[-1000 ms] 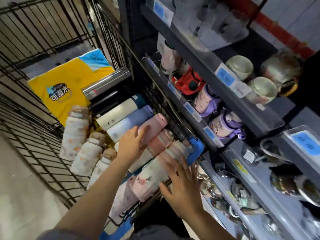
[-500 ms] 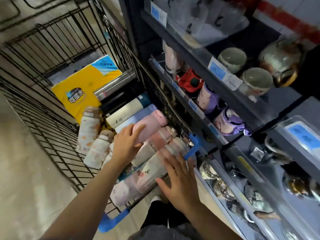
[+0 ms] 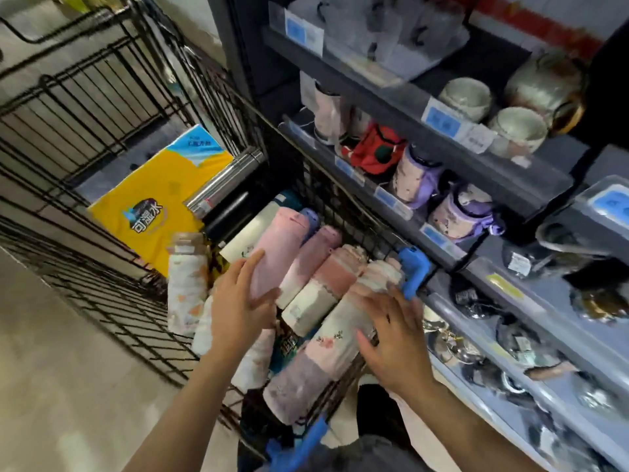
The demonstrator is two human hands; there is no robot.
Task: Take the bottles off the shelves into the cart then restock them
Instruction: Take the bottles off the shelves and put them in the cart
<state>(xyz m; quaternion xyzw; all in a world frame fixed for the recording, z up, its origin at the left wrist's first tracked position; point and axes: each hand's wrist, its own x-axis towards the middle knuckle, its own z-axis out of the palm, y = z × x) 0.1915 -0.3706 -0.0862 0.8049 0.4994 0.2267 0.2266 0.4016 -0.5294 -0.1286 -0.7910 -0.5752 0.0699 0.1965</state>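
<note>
A black wire cart (image 3: 102, 294) holds several bottles lying side by side: a plain pink bottle (image 3: 277, 247), a pink-and-white one (image 3: 313, 284), a floral pink bottle (image 3: 326, 349), a white floral bottle (image 3: 187, 284), steel (image 3: 221, 185) and black ones behind. My left hand (image 3: 241, 308) grips the lower end of the plain pink bottle, thumb on one side and fingers on the other. My right hand (image 3: 391, 338) lies with spread fingers on the floral pink bottle by the cart's rim. Purple-capped bottles (image 3: 459, 212) and a red one (image 3: 374, 151) stand on the shelf (image 3: 391, 199).
A yellow package (image 3: 153, 206) lies at the cart's far end. The cart's blue handle (image 3: 413, 270) touches the shelf edge. Upper shelves hold ceramic cups (image 3: 466, 100) and a teapot (image 3: 544, 83); lower shelves hold packaged glassware (image 3: 476, 352). Grey floor lies to the left.
My left hand has closed around the plain pink bottle and shifted it over the blue one. My right hand moved forward onto the floral bottle. The camera came nearer.
</note>
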